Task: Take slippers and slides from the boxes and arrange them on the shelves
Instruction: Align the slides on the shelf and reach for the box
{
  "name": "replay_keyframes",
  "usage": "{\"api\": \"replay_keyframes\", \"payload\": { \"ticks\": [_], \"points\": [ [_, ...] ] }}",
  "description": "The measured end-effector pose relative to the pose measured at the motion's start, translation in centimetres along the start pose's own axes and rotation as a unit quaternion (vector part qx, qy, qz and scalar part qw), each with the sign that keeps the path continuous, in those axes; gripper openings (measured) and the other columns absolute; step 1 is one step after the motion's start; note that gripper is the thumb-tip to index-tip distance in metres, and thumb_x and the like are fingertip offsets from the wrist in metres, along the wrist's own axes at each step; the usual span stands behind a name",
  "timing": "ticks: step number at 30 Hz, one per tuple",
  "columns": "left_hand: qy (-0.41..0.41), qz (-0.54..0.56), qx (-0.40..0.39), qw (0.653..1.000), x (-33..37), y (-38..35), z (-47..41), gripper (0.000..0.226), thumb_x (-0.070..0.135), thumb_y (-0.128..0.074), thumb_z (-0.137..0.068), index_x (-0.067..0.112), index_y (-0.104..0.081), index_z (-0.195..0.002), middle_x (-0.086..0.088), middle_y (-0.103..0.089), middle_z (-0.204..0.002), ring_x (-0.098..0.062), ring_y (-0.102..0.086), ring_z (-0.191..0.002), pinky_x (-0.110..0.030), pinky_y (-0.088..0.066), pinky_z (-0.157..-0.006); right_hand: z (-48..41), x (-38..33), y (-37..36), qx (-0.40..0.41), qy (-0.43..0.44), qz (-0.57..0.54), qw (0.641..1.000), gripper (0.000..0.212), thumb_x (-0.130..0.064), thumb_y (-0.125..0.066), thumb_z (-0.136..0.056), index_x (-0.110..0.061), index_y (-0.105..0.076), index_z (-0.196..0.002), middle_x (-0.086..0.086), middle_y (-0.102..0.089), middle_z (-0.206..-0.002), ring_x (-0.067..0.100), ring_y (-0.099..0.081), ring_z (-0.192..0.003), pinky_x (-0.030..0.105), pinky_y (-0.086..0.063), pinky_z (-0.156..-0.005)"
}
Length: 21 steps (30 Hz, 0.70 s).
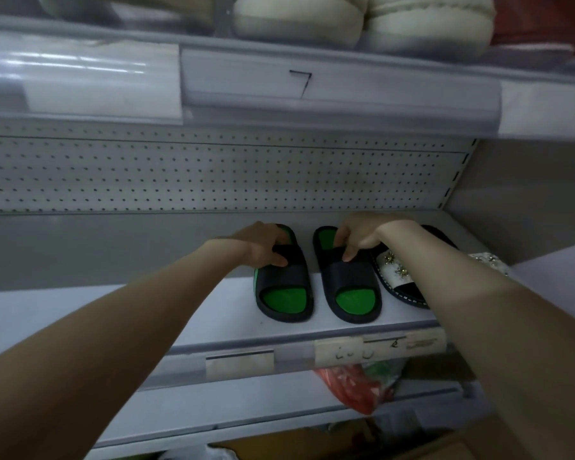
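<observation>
A: Where do the two slides sit?

B: Both stand flat on the middle shelf [146, 307], toward its right end, side by side with a narrow gap between them, open toes toward its front edge. Black straps and soles, green footbeds.

A: And the hands?

B: The left hand [263, 245] grips the strap of the left slide [284, 283], thumb across the top of the strap, fingers tucked behind it over the heel part. The right hand [359, 235] pinches the strap of the right slide [349, 287] the same way, thumb on the strap's front, fingers curled in behind.

A: Anything else on that shelf?

B: A beaded slipper [397, 277], white strap with small flower ornaments, lies just right of the right slide, partly under the right forearm.

A: Any writing?

B: The label strip [301, 83] above the middle shelf bears a handwritten "7". The price strip [342, 353] on the middle shelf's own front edge holds paper tags with handwritten marks, too blurred to read.

A: What lies above and below?

B: Above it, cream slippers [299, 21] with a fluffy look stand on the next shelf up. Behind it runs a perforated back panel [180, 174]. Below it sits a red plastic bag [349, 386], and lower still, brown cardboard [312, 446].
</observation>
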<state>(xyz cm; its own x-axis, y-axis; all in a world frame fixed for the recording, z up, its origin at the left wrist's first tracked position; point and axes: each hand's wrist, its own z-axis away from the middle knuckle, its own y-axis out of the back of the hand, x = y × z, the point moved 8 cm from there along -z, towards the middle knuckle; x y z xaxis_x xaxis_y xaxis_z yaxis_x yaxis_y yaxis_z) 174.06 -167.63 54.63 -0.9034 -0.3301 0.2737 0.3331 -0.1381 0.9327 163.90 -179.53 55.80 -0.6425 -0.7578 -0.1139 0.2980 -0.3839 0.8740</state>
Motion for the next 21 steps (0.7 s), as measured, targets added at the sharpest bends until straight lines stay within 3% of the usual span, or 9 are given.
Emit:
{"api": "replay_keyframes", "payload": {
  "ticks": [5, 9, 15, 21],
  "points": [
    [0.001, 0.006, -0.004, 1.000, 0.7, 2.3, 2.1, 0.056, 0.038, -0.063, -0.086, 0.014, -0.045, -0.134, -0.007, -0.049, -0.136, -0.025, -0.048, -0.120, -0.033, -0.041, -0.100, 2.1, -1.7, 1.9, 0.041, 0.002, -0.017, 0.999, 0.052, -0.019, -0.075, -0.079, -0.011, -0.058, -0.127, 0.001, -0.064, -0.097, 0.023, -0.058, -0.096, 0.032, -0.048, -0.091],
    [-0.004, 0.006, 0.021, 1.000, 0.7, 5.1, 4.9, 0.054, 0.039, -0.060, -0.088, 0.017, -0.044, -0.134, -0.004, -0.046, -0.136, -0.021, -0.046, -0.121, -0.029, -0.038, -0.099, 4.3, -4.6, 3.5, 0.063, 0.014, 0.004, 0.998, 0.050, -0.021, -0.073, -0.080, -0.013, -0.057, -0.127, 0.005, -0.056, -0.128, 0.022, -0.054, -0.113, 0.023, -0.044, -0.089],
    [0.010, -0.006, 0.026, 1.000, -1.6, 7.6, 10.7, 0.058, 0.041, -0.063, -0.084, 0.018, -0.045, -0.134, -0.003, -0.046, -0.134, -0.020, -0.047, -0.120, -0.026, -0.036, -0.097, 8.5, -10.4, 5.1, 0.088, 0.013, 0.012, 0.996, 0.044, -0.019, -0.069, -0.084, -0.016, -0.057, -0.127, 0.004, -0.057, -0.126, 0.021, -0.057, -0.110, 0.030, -0.047, -0.096],
    [0.019, -0.015, 0.036, 0.999, -5.3, 8.9, 18.1, 0.059, 0.039, -0.068, -0.081, 0.015, -0.048, -0.132, -0.005, -0.055, -0.129, -0.023, -0.053, -0.115, -0.032, -0.040, -0.100, 12.2, -17.4, 4.2, 0.082, 0.005, 0.015, 0.996, 0.052, -0.033, -0.072, -0.081, -0.018, -0.056, -0.128, 0.005, -0.059, -0.123, 0.020, -0.057, -0.106, 0.037, -0.046, -0.100]
  ]
}}
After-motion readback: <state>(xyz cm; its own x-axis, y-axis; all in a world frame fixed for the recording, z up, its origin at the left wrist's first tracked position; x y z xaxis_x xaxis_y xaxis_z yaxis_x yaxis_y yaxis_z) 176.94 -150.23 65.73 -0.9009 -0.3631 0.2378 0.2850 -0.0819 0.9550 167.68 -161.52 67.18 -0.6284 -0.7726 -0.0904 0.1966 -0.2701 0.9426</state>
